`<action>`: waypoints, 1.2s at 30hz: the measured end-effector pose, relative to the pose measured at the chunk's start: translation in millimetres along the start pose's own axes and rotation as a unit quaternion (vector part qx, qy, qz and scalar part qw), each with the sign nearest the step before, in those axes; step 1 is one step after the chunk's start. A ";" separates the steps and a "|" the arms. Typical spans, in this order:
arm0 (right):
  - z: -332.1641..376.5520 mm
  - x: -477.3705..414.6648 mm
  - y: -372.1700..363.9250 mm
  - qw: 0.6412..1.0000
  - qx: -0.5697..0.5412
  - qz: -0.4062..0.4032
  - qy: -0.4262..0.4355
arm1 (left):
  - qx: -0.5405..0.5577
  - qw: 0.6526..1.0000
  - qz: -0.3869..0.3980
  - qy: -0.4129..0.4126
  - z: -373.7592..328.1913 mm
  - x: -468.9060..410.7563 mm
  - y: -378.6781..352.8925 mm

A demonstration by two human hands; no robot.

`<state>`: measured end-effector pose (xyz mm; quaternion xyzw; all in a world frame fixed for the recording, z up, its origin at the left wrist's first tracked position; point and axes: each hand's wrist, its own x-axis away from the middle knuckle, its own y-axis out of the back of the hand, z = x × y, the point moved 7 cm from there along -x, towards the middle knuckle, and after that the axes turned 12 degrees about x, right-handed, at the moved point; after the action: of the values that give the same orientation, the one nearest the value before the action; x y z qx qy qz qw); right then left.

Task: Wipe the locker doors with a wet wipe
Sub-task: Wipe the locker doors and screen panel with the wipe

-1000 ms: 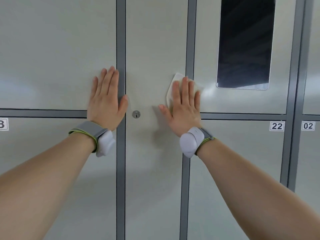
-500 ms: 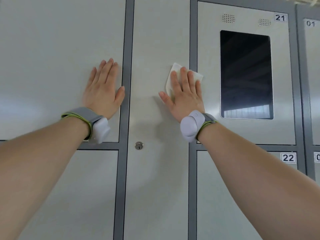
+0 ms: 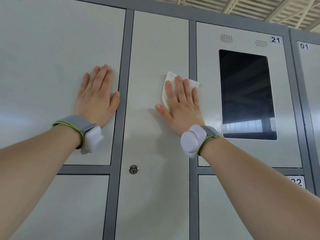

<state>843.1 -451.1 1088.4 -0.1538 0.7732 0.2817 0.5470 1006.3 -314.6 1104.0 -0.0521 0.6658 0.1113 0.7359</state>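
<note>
A tall narrow grey locker door [image 3: 155,40] runs down the middle, with a round keyhole [image 3: 133,169] low on it. My right hand [image 3: 181,104] lies flat with straight fingers on this door's right edge and presses a white wet wipe [image 3: 170,77] against it. The wipe sticks out above and beside the fingers and overlaps the grey frame strip. My left hand [image 3: 97,97] rests flat and bare on the locker door to the left [image 3: 52,49], its thumb at the door's right edge.
Door 21 [image 3: 242,156] at the right carries a dark screen [image 3: 245,94] and two speaker grilles. Doors 01 [image 3: 308,66] and 22 [image 3: 225,205] adjoin it. Grey frame strips [image 3: 123,66] separate the doors. Ceiling slats [image 3: 259,7] show above the lockers.
Both hands have slid up the doors, the right one carrying the wipe higher along the middle door. The view has tilted upward; the keyhole now lies well below the hands.
</note>
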 end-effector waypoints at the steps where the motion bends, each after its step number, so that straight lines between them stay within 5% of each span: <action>1: 4.0 3.2 -0.5 1.000 -0.006 -0.004 0.025 | -0.002 1.000 0.002 0.000 1.2 0.9 -0.2; 5: 2.7 1.0 -0.2 0.999 0.007 -0.009 0.049 | -0.007 1.000 0.009 -0.004 -0.7 1.6 0.1; 15: -6.9 -62.8 17.4 0.998 -0.004 -0.020 -0.066 | -0.002 1.000 -0.004 -0.006 -1.5 2.0 -0.2; 24: 8.2 -20.7 14.2 0.998 -0.007 -0.028 0.047 | -0.007 1.000 -0.013 -0.020 -4.5 3.1 0.7; 31: -5.9 -64.3 20.0 0.996 -0.026 0.004 -0.087 | -0.011 0.999 -0.027 -0.024 -4.0 2.8 -0.1; 36: -0.4 -57.7 20.7 0.996 -0.062 -0.016 -0.061 | -0.008 0.999 -0.025 -0.028 -4.7 3.0 -2.2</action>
<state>852.0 -438.9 1147.9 -0.1824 0.7169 0.3286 0.5872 1002.5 -317.5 1100.4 -0.0713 0.6424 0.0999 0.7565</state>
